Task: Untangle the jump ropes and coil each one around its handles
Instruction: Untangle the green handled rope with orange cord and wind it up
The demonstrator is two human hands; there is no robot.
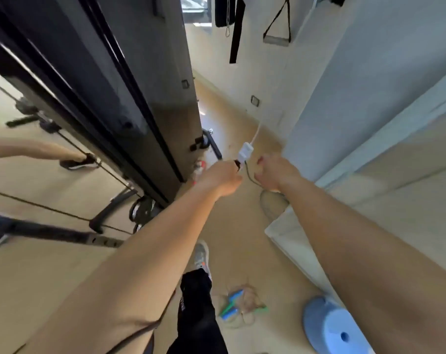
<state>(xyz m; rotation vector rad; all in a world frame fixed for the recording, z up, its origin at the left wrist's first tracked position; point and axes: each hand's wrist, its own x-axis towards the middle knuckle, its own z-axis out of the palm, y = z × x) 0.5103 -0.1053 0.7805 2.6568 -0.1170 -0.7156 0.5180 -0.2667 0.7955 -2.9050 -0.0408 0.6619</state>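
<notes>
My left hand (223, 178) grips a jump rope handle (244, 155) with a white end and a dark part at my fist. A white cord (256, 132) runs up from the handle toward the wall. A thin dark rope (248, 175) loops down from the handle to my right hand (274, 172), whose curled fingers pinch it. On the floor by my feet lies a tangle of ropes (242, 306) with blue and green handles.
A black gym machine (129, 98) with cables stands close on the left. A pale wall and ledge (370, 123) rise on the right. A blue round base (331, 325) sits on the floor at lower right. Straps (278, 24) hang ahead. Another person's legs (37, 152) show left.
</notes>
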